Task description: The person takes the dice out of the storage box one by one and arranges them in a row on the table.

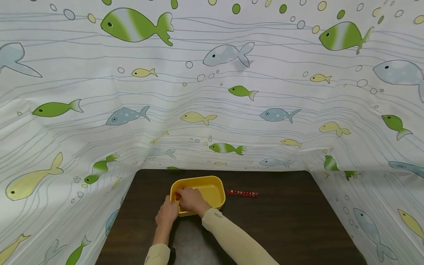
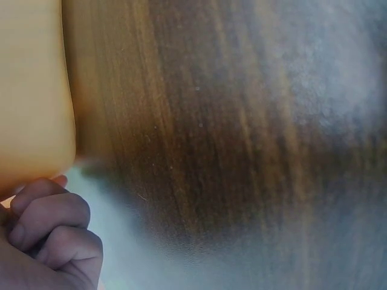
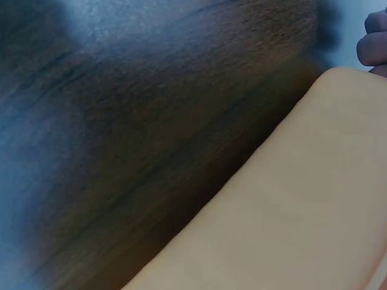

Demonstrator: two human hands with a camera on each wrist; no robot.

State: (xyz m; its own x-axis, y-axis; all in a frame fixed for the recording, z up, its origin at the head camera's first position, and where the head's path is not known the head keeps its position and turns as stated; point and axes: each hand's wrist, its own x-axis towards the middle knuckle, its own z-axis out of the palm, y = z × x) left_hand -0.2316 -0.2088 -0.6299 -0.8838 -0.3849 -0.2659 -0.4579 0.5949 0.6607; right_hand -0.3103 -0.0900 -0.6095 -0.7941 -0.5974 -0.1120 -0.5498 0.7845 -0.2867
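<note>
Head view: yellow tray (image 1: 214, 193) on dark table (image 1: 281, 221), toward far edge, left of middle. Left hand (image 1: 167, 212) at tray's near left side, fingers curled, gripping the rim. Right hand (image 1: 192, 200) reaches over near rim into left part of tray, back of hand up, fingers bent down at red dice (image 1: 177, 197); fingertips mostly hidden, cannot tell how far open or if a die is pinched. Dice in tray partly covered by that hand, count unclear. Dice row (image 1: 242, 193), red with white marks, on table just right of tray, running left to right. Pale sleeves (image 1: 238, 235) on both arms, dark strap (image 1: 172, 254) at left wrist. White sheet (image 1: 198, 97) with green, yellow, blue fish behind and along both sides of table.

Left wrist view: tray wall upper left, curled left fingers against its corner, wood grain and glare on table. Right wrist view: tray wall fills lower right, few fingers at right edge by tray corner, cannot tell whose.
</note>
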